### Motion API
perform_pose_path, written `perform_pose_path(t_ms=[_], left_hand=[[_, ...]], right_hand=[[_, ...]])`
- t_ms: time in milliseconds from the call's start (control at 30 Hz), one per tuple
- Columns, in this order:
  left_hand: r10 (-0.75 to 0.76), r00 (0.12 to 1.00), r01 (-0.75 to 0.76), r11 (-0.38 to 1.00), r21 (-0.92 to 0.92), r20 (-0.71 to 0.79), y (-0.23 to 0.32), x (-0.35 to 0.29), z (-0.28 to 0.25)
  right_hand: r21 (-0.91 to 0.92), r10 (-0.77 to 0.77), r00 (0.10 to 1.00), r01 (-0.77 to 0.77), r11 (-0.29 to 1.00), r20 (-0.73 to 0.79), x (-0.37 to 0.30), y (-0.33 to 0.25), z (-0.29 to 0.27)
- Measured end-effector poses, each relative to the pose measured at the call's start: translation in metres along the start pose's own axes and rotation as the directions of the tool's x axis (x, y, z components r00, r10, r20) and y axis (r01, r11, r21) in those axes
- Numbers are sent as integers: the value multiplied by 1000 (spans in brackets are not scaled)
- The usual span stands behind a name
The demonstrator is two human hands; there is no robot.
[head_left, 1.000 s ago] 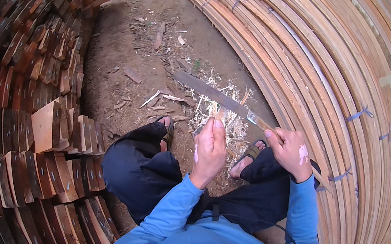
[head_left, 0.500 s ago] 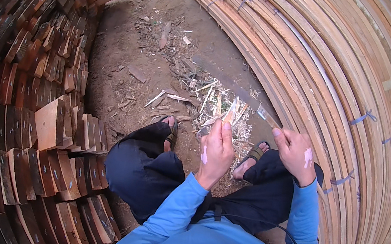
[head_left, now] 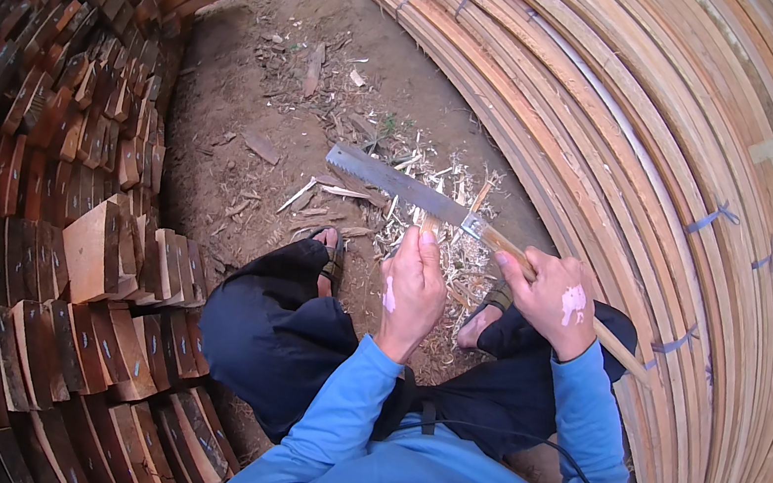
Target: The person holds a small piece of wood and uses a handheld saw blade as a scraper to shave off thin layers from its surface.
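1. From where I stand, the person's left hand [head_left: 416, 281] is in front of the body, back of the hand facing up, its fingers clamped on a slim piece of wood [head_left: 429, 222].
2. That piece pokes out beyond the thumb and fingertips, pointing away from the person; the rest of it is hidden by the hand.
3. The right hand [head_left: 551, 288] has its fingers closed around the long wooden handle [head_left: 623, 351] of a blade, and the handle runs on well past the wrist.
4. The blade [head_left: 400, 182] is broad, grey and metal, with teeth showing near its far end. It slants up to the left and lies across the tip of the slim piece; whether the two touch, I can't tell.
5. Below them, pale shavings [head_left: 477, 270] lie heaped on the bare earth [head_left: 223, 132] between two sandalled feet.
6. The person has a blue long-sleeved top [head_left: 353, 401] and dark trousers [head_left: 279, 325].
7. To the left, short wooden blocks [head_left: 96, 248] are stacked in rows; to the right, long strips of wood [head_left: 724, 122] lie bundled with bluish ties [head_left: 712, 218].
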State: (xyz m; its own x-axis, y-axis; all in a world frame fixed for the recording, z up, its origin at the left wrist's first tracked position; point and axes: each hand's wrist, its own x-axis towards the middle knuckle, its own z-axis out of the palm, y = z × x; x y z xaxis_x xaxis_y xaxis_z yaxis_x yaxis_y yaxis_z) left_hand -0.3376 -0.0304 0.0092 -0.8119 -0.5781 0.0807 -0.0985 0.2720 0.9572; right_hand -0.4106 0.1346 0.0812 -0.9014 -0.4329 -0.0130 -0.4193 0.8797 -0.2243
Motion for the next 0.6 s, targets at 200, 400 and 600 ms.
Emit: perform_pose_path(t_ms=[200,400,600], left_hand=[[10,1000,-10,1000,-11,20,3,-2,3],[-10,999,12,998,-54,37,12,1,-7],[-9,1000,10,999,-45,15,8,0,1]], right_hand=[[-17,27,997,-28,999,-69,5,-5,9],[209,174,984,-179,961,44,22,26,-5],[218,-7,997,-9,976,72,-15,19,-18]])
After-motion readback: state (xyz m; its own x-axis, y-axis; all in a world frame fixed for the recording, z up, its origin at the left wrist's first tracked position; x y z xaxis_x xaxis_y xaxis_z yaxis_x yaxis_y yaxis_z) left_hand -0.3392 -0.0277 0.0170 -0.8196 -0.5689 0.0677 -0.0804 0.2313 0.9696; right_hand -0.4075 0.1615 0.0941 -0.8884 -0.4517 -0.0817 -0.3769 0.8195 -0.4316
